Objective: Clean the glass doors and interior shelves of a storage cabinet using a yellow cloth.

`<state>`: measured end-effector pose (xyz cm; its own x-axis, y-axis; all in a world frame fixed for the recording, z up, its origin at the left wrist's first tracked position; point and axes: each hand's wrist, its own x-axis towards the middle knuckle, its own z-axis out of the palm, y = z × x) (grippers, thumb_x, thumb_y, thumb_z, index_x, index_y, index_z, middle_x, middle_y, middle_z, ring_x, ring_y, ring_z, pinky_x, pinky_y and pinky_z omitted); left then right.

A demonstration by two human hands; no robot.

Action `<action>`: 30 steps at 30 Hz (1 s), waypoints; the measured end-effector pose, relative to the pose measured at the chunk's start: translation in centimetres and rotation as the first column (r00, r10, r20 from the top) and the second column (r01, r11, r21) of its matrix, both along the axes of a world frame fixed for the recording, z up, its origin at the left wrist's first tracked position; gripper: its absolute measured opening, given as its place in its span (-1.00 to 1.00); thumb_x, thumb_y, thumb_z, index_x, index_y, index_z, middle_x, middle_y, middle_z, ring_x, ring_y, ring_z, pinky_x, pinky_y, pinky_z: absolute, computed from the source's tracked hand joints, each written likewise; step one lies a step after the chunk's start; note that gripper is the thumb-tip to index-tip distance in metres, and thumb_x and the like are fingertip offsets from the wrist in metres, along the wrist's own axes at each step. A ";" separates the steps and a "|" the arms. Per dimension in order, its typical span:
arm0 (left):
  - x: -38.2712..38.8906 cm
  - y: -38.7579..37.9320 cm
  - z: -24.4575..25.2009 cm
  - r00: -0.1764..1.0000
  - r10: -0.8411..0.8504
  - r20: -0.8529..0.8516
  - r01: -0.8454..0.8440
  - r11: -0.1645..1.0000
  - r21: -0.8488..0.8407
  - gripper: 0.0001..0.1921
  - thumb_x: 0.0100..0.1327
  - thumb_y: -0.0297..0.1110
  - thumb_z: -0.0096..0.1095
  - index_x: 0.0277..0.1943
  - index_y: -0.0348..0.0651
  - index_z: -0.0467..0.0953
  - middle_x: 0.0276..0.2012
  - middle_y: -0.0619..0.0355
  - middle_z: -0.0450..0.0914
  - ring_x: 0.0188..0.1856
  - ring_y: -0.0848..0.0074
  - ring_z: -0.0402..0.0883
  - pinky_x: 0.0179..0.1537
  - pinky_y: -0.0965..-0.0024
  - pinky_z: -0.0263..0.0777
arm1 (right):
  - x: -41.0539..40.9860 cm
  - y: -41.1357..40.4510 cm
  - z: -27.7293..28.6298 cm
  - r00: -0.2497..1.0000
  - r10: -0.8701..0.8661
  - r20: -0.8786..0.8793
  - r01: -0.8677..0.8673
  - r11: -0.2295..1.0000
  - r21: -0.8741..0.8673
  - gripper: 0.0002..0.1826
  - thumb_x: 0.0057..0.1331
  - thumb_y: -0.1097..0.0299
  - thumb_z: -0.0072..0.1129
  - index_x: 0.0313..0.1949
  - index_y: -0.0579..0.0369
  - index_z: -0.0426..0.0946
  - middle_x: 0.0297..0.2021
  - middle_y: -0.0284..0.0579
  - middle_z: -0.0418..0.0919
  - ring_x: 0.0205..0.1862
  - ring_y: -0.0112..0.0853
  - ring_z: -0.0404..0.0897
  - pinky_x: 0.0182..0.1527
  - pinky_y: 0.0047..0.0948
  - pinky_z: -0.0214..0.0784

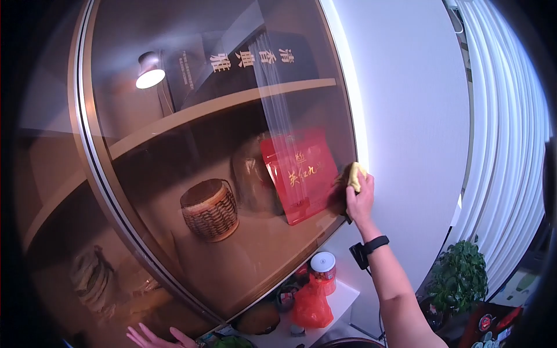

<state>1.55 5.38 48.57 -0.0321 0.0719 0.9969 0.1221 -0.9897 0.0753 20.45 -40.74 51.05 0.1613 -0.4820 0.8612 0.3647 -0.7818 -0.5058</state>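
Observation:
My right hand (pixel 361 201) holds a folded yellow cloth (pixel 357 175) against the right edge of a glass cabinet door (pixel 278 243), near its lower corner. A black band with a small device (pixel 360 255) is on the right wrist. My left hand (pixel 159 339) shows at the bottom edge, fingers spread, holding nothing, close to the cabinet's lower part. Behind the glass stand a red pouch (pixel 300 182) bearing writing, a woven-patterned drum-shaped container (pixel 211 211) and a clear plastic bag (pixel 252 182). A dark box (pixel 243 61) with writing lies on the shelf above.
Under the cabinet, a white-lidded jar (pixel 323 263) and a red plastic bag (pixel 312 304) stand on a white surface (pixel 346 296). A white panel (pixel 413 108) adjoins the cabinet. A leafy plant (pixel 461 269) and white curtains (pixel 500 130) are at right.

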 end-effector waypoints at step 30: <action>0.2 1.3 0.2 0.995 0.090 0.030 -0.093 0.991 0.099 -0.45 0.33 -0.10 -0.10 0.26 -0.30 0.22 0.29 -0.17 0.13 0.34 0.03 0.04 0.30 0.02 -0.11 | -8.9 11.0 -8.8 0.930 0.239 -0.279 -0.319 0.903 -0.289 -0.32 -0.16 0.41 0.24 0.08 0.05 0.44 -0.19 0.12 0.34 -0.15 -0.03 0.37 -0.11 -0.19 0.27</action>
